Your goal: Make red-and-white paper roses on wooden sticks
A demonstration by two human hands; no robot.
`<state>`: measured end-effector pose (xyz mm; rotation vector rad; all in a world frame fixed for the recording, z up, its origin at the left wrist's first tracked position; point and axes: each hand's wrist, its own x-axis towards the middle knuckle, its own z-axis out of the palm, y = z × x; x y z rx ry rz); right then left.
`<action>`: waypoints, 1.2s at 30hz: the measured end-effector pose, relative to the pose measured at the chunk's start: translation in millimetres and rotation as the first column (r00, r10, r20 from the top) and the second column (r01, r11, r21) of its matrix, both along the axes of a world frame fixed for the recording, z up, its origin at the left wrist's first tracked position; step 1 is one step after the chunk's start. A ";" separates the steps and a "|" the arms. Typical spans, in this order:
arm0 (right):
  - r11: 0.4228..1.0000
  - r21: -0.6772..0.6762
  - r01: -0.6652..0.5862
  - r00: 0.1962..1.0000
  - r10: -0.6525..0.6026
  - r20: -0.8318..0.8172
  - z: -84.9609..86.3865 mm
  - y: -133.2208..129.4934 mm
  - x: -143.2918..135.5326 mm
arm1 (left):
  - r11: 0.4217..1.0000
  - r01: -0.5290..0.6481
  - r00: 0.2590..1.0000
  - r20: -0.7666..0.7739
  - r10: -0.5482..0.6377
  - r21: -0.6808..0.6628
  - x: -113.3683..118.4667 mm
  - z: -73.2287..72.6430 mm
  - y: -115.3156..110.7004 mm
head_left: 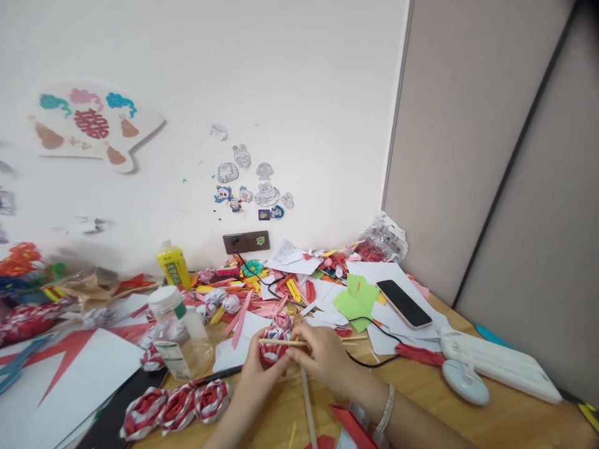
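My left hand (262,368) is closed around a red-and-white twisted paper roll (272,353) near the table's front middle. A thin wooden stick (281,342) crosses over the roll, pinched by the thumb and fingers of my right hand (321,352). The two hands nearly touch at the thumbs. Under them a pale narrow strip (307,405) runs toward the front edge; whether a hand grips it I cannot tell. Left of my left wrist lie several coiled red-and-white paper rolls (178,406). Folded red paper (350,425) lies by my right forearm.
A clear jar with a white lid (171,337) and a yellow bottle (173,265) stand at left. Paper scraps (290,290) cover the back. On the right are a phone (405,304), a white device (500,365) and blue scissors (19,368) far left.
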<state>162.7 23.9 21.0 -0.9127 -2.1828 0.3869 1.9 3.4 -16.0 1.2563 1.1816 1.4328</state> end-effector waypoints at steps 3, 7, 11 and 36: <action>0.998 -0.056 0.017 0.998 -0.021 -0.066 -0.5 2.4 -0.6 | 0.989 0.133 0.983 0.119 -0.140 0.070 3.0 -0.4 -0.8; 0.993 -0.113 -0.019 0.979 -0.004 -0.203 2.9 8.0 4.6 | 0.983 0.125 0.982 0.126 -0.142 0.134 5.1 1.6 -0.7; 0.988 -0.125 -0.095 0.971 0.064 -0.231 5.0 7.6 4.7 | 0.989 0.001 1.000 0.028 -0.005 0.147 5.4 7.9 -3.0; 0.967 0.253 0.004 0.994 0.025 -0.111 4.7 -1.0 0.2 | 0.967 -0.086 0.931 -0.325 0.164 0.242 10.4 24.9 -14.4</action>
